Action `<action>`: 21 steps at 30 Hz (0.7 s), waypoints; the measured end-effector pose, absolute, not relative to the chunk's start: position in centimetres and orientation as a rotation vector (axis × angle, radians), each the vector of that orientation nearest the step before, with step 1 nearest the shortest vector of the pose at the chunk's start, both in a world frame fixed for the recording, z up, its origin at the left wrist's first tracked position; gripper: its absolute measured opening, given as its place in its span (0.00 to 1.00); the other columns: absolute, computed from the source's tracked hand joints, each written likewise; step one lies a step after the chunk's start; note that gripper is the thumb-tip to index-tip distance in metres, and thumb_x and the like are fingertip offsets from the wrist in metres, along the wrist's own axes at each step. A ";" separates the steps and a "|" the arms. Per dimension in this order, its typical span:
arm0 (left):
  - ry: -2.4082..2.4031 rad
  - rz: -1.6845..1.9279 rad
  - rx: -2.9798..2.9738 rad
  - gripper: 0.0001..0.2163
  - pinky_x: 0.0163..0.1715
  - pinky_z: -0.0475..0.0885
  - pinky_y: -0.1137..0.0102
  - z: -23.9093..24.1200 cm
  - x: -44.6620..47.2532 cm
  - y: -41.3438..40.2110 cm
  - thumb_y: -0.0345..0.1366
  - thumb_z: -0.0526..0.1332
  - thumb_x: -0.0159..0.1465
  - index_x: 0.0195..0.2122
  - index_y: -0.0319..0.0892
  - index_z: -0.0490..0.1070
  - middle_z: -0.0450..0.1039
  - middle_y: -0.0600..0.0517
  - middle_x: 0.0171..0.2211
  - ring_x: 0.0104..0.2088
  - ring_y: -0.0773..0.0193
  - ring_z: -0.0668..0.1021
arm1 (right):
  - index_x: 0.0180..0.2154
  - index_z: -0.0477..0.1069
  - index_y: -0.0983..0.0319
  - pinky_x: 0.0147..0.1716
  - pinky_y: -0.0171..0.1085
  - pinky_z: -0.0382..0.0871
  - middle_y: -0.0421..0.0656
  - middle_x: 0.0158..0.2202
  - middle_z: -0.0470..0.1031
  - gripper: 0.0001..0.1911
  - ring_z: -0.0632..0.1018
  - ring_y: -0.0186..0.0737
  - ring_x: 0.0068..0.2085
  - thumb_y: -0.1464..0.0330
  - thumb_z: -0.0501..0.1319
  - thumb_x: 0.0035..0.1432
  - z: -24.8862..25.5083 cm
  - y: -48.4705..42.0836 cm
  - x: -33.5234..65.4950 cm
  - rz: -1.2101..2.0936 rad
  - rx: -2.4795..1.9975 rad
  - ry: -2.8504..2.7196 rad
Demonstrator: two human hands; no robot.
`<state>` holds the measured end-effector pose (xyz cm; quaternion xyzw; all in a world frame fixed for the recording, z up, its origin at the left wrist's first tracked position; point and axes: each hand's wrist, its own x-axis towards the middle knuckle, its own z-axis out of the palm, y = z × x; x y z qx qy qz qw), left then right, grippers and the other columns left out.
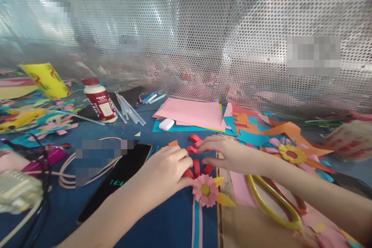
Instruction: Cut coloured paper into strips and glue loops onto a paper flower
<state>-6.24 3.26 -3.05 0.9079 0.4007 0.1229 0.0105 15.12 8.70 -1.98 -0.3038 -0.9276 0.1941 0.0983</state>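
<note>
My left hand (174,164) is closed, its thumb and fingertips around a red paper loop (188,173), partly hidden by the fingers. Opposite it, my right hand (225,153) has its fingers apart at the edge of several red paper loops (197,166); whether a fingertip touches one is hard to tell. Just below lies a pink paper flower (205,190) with a yellow-brown centre. Yellow paper leaves (226,200) stick out at its right. A pink and blue paper strip (197,224) runs from the flower towards me.
Yellow-handled scissors (276,205) lie beneath my right forearm. A phone (128,174) and cable (65,170) are at left. Behind stand a Costa bottle (100,100), glue sticks (130,110), pink sheets (192,110) and a white earphone case (166,124). A perforated metal panel (197,38) closes the back.
</note>
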 end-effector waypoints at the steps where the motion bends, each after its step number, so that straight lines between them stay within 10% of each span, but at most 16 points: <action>1: 1.241 0.407 2.828 0.16 0.40 0.69 0.61 -3.1 -6.2 3.2 0.47 0.64 0.54 0.37 0.40 0.72 0.73 0.49 0.37 0.39 0.56 0.74 | 0.44 0.71 0.59 0.48 0.40 0.62 0.44 0.47 0.71 0.12 0.70 0.41 0.48 0.64 0.59 0.58 -1.9 8.7 15.6 0.591 -0.895 -2.767; 8: 1.199 0.427 2.778 0.34 0.47 0.65 0.57 -3.9 -5.9 2.8 0.56 0.65 0.47 0.50 0.39 0.65 0.68 0.45 0.49 0.49 0.50 0.69 | 0.40 0.73 0.61 0.48 0.43 0.61 0.46 0.45 0.71 0.08 0.68 0.42 0.47 0.69 0.60 0.58 -3.2 9.1 17.2 0.514 -0.839 -2.889; 21: 0.842 0.419 2.944 0.12 0.34 0.64 0.67 -4.1 -4.7 1.9 0.44 0.63 0.57 0.27 0.40 0.69 0.69 0.52 0.28 0.31 0.63 0.69 | 0.38 0.74 0.61 0.45 0.44 0.61 0.46 0.42 0.72 0.07 0.68 0.42 0.43 0.72 0.59 0.56 -3.8 8.8 17.7 0.344 -0.702 -2.931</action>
